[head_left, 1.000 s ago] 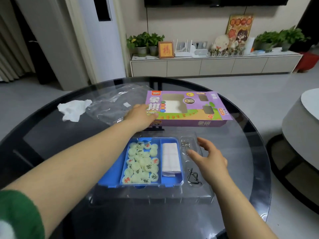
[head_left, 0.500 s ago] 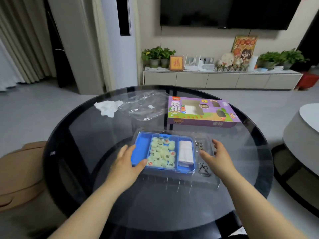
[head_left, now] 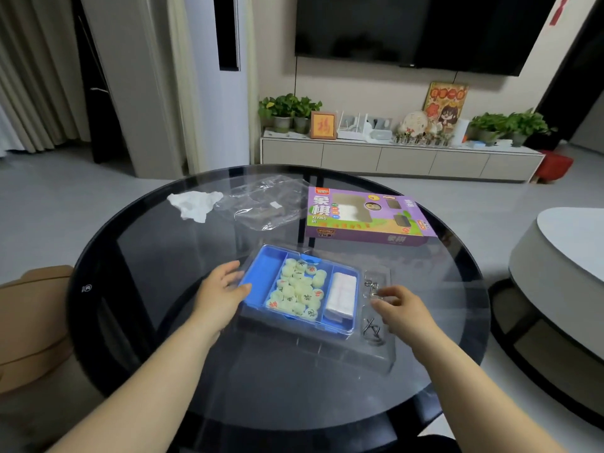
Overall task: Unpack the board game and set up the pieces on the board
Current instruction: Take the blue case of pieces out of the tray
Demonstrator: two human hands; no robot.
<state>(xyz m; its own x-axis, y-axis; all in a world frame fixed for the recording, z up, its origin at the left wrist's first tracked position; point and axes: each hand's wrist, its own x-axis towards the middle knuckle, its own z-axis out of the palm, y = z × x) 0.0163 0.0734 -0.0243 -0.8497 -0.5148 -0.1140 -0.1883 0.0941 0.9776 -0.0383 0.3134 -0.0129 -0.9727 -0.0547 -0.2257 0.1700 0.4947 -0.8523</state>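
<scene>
- Hands are both at the tray set in the middle of the round glass table (head_left: 157,256). The left hand (head_left: 225,291) is laid with nearly straight fingers and the thumb against the blue tray (head_left: 261,279) at its nine o'clock edge, and nothing is clasped.
- The right hand (head_left: 397,307) is held at the three o'clock side with fingers loosely curled over the clear blister tray (head_left: 376,354), just beside the wire puzzles (head_left: 372,328). Whether anything is pinched cannot be told.
- A crumpled tissue (head_left: 194,202) is seen at ten o'clock on the table, and clear plastic wrap (head_left: 264,204) at eleven.
- The pale green xiangqi pieces (head_left: 299,291) are heaped in the blue tray's middle compartment, with the folded white board sheet (head_left: 341,295) in the compartment to the right.
- The purple game box (head_left: 366,217) is lying at one o'clock.
- Nothing has yet been set up, and freeing the blue tray from the blister is judged the step in hand.
- If the blue tray is tilted or jerked free, the loose pieces could be spilled and rolled off the smooth glass. The light blister could be dragged along too.
- Compared with half a second ago, the right fingers have been curled in closer to the wire puzzles. The left hand has been kept at the tray's edge.
</scene>
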